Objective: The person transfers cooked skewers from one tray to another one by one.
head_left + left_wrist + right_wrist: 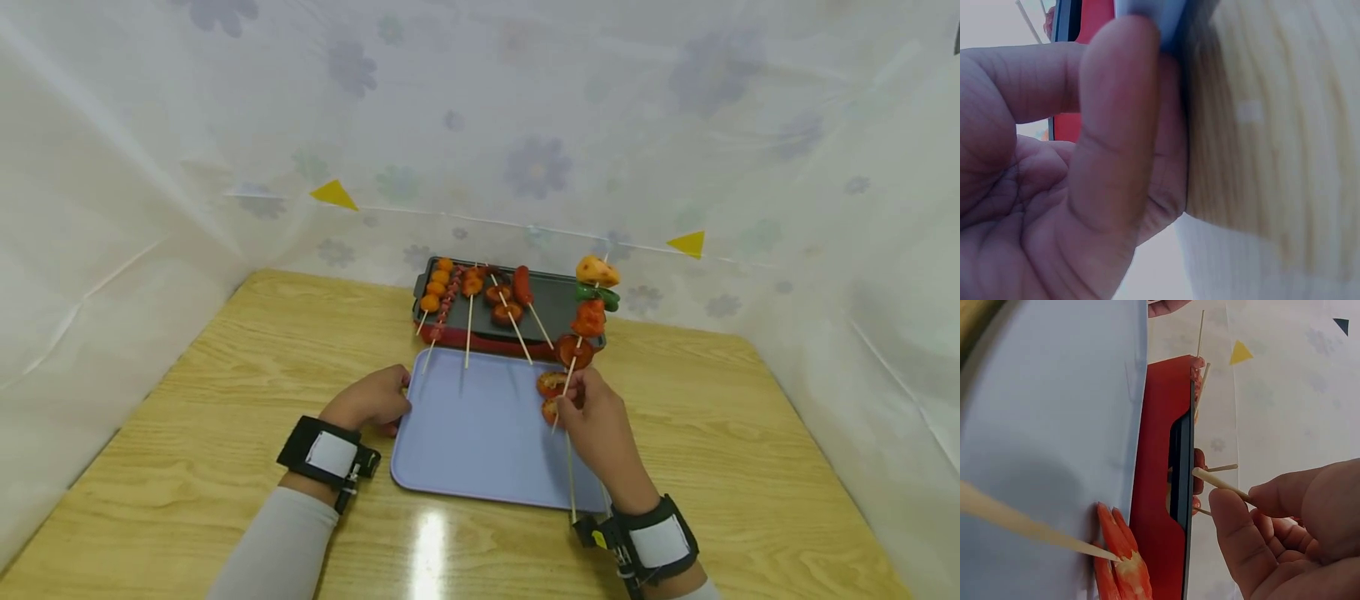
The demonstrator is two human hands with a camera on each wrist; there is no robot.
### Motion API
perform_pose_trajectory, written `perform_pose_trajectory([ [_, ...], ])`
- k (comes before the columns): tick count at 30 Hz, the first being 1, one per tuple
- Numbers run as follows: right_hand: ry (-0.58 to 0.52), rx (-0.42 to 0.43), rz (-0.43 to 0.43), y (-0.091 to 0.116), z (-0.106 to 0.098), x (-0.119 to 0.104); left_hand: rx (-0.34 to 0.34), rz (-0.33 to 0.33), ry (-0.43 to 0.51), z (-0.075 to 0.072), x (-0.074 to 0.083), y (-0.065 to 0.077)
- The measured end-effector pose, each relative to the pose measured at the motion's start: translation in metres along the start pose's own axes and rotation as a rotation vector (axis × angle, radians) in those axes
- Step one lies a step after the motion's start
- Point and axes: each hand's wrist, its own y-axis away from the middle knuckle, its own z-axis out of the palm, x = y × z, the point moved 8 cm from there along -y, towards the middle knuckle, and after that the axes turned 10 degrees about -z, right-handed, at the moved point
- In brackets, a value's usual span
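- I am pinching the bare, pale wooden stick (pixel 1219 482) of a loaded food skewer (pixel 588 318) between the thumb and fingers of the right hand (pixel 596 421); the fingertips are closing down to the stick's thickness.
- That skewer is leaning, food end upward, in front of the right end of a rectangular, black-topped, red-sided grill (pixel 555 292); how high it is hanging, I cannot tell.
- Its food is sitting well beyond my fingertips, so I judge that a firm pinch and slow wrist turns suit it; a loose hold could let the stick roll.
- With the left hand (pixel 375 397) I am gripping the left edge of a flat, lavender-blue, round-cornered tray (pixel 480 433), a useful steadying while the other hand is working over the opposite side.
- Beside the right hand, a second skewer with red-orange, yellow-centred pieces (pixel 551 384) is lying along the tray's right side; I am minding the knuckles, which could drag it.
- Farther out, the grill is bearing a row of food skewers (pixel 504 315), their sticks reaching past its near edge; sideways moves are calling for clearance above them.
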Motion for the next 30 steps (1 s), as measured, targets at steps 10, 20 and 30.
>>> perform_pose_trajectory([
  [10,-0.026,-0.075,0.073,0.017,0.004,0.0,0.004,-0.01,-0.013,0.0,0.0,-0.001],
  [20,-0.017,-0.127,0.089,0.039,0.012,0.0,-0.006,-0.02,-0.017,0.0,-0.001,-0.001],
  [30,0.029,-0.247,0.08,0.055,0.026,-0.006,-0.007,-0.018,-0.003,0.0,0.001,0.0],
])
